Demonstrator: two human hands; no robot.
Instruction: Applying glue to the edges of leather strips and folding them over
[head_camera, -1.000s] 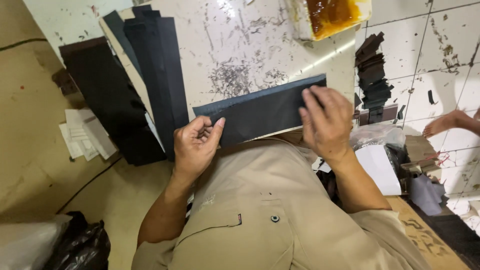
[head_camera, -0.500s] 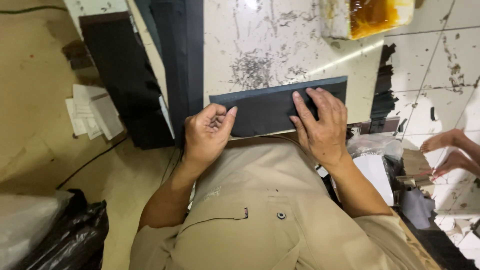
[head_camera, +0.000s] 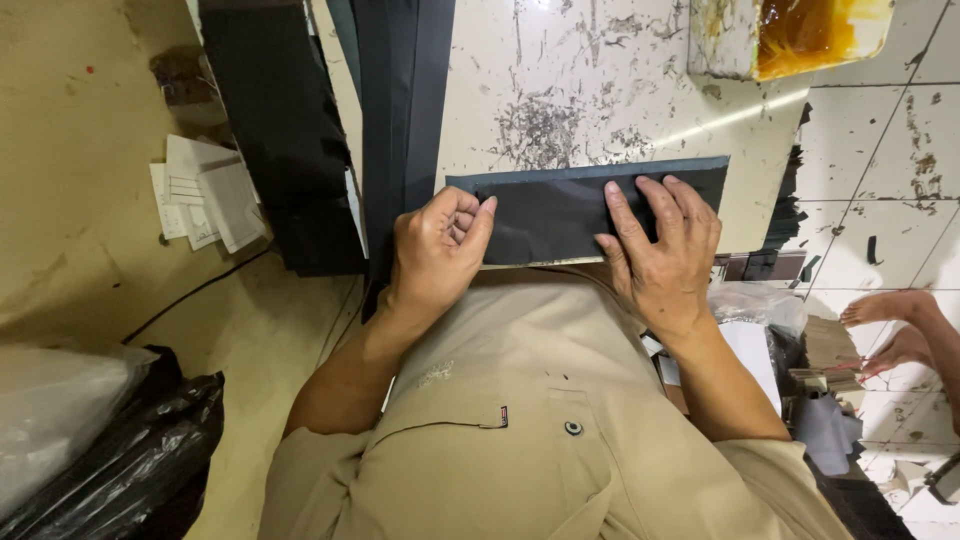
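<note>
Black fabric strip (head_camera: 560, 215) is lying flat along the near edge of the scratched white board (head_camera: 600, 90). You are pressing your right hand (head_camera: 662, 250) open-palmed on its right half to pin it, while your left hand (head_camera: 437, 250), fingers curled, is thumbing down its left end.
</note>
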